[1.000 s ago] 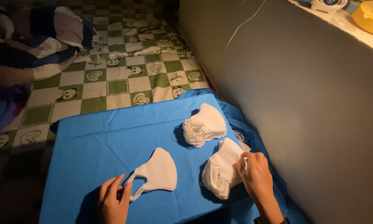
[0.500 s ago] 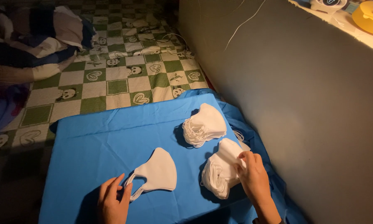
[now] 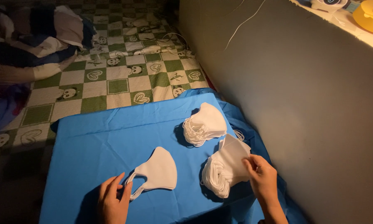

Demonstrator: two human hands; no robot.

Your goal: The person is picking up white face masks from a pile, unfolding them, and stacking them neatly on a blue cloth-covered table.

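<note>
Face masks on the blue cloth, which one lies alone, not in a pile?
The flat white mask by the left hand; the other masks sit in two piles to its right.

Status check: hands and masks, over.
Left hand flat on the single mask's ear loops. Right hand pinching the top mask of the near stack. Second stack untouched. Nothing in the way.
</note>
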